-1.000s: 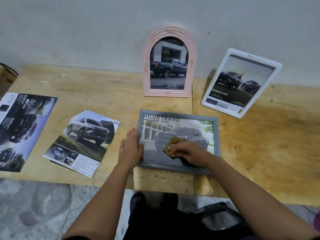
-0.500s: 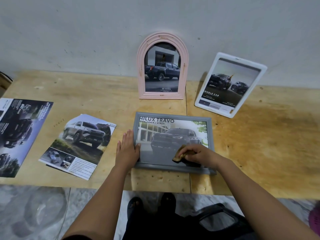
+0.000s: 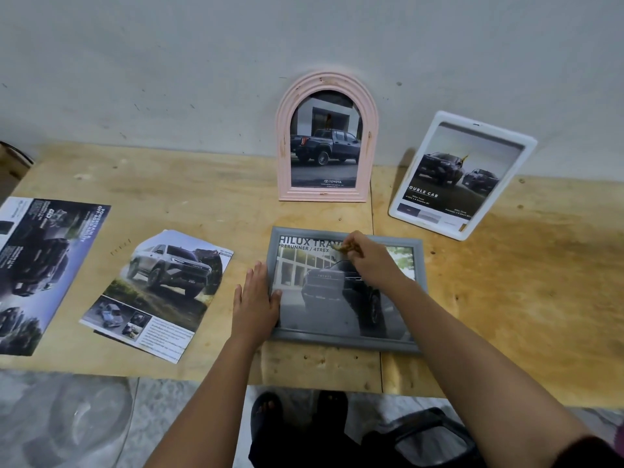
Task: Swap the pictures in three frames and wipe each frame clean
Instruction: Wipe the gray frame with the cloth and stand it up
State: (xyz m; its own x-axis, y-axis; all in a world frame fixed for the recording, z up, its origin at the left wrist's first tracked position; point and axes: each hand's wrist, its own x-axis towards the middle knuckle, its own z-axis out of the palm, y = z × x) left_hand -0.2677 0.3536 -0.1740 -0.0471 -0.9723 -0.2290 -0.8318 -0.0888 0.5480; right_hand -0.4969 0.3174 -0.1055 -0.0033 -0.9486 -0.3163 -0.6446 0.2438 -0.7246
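A grey frame (image 3: 341, 340) with a truck picture lies flat near the table's front edge. My right hand (image 3: 371, 261) holds a small brown cloth (image 3: 341, 246) against the glass near the frame's upper edge. My left hand (image 3: 255, 304) lies flat on the frame's left border, fingers straight. A pink arched frame (image 3: 327, 194) and a white frame (image 3: 439, 228), both with truck pictures, lean against the wall behind.
Two loose car pictures lie on the wooden table (image 3: 506, 298): one (image 3: 162, 292) left of the grey frame, a darker one (image 3: 37, 265) at the far left. The grey wall (image 3: 236, 62) closes the back. Below the table edge are my feet and a dark bag (image 3: 425, 437).
My right hand with the cloth has slid from the lower part of the glass up to the top edge. My left hand has stayed on the frame's left side.
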